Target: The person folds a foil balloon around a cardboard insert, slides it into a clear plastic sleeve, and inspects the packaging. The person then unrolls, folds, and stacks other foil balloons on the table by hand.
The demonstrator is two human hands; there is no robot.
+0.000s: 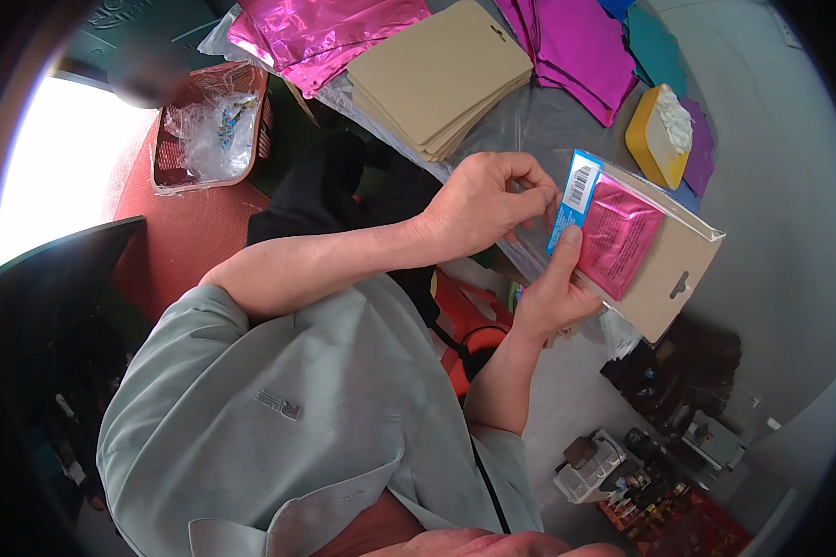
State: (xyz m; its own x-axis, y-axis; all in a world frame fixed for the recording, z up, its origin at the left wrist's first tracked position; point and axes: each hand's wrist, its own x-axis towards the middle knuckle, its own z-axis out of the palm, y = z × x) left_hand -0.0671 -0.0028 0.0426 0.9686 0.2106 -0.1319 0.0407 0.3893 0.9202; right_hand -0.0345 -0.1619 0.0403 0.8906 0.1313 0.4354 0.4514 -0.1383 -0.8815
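My right hand (564, 288) grips a brown cardboard card (664, 302) with a hang slot at one end, thumb on top and the fingers hidden beneath. On the card's face lies a shiny pink foil packet (622, 237). Along its left side runs a blue label (569, 202) with a white barcode patch. My left hand (502, 200) is closed, thumb and fingers pinched together right at the blue label's edge. Whether it holds anything there I cannot make out.
A stack of brown cards (437, 79) lies on the table beyond my hands, beside pink foil sheets (320, 32) and magenta sheets (571, 51). A yellow container (653, 148) with white contents stands at the right. A red-brown basket (170, 153) holds clear plastic.
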